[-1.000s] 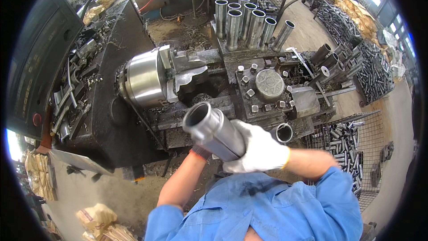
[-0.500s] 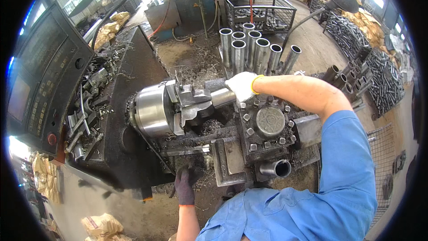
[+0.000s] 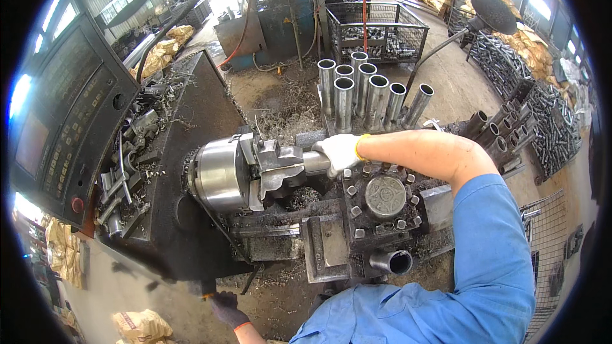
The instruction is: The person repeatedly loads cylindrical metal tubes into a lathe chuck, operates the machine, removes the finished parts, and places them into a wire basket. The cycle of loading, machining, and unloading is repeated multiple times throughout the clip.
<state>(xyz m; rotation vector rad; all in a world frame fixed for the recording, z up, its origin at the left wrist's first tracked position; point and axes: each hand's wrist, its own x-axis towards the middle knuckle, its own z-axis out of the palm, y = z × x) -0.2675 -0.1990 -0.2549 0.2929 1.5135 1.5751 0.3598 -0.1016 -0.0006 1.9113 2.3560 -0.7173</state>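
Note:
In a white glove, my right hand [image 3: 340,152] is wrapped round the free end of a steel tube [image 3: 315,162]. The tube's other end sits between the stepped jaws [image 3: 278,163] of a shiny lathe chuck [image 3: 220,173]. Just right of the chuck stands a square tool post [image 3: 386,197] ringed with bolts, below my right forearm. My left hand [image 3: 227,309], dark-gloved, is low beside the underside of the machine housing, close to a small orange-yellow part [image 3: 207,295]. Its fingers are too small and dark to read.
Several upright steel tubes [image 3: 377,99] stand behind the tool post. A darker group of tubes [image 3: 489,134] lies to the right. At left are a control panel [image 3: 60,121] and a housing top littered with metal parts and chips [image 3: 131,172]. A lamp on a bent arm [image 3: 492,13] rises at far right.
My left hand has moved down and left, from below the chuck to beside the lower housing. My right hand stays on the tube end, and the whole view has shifted slightly.

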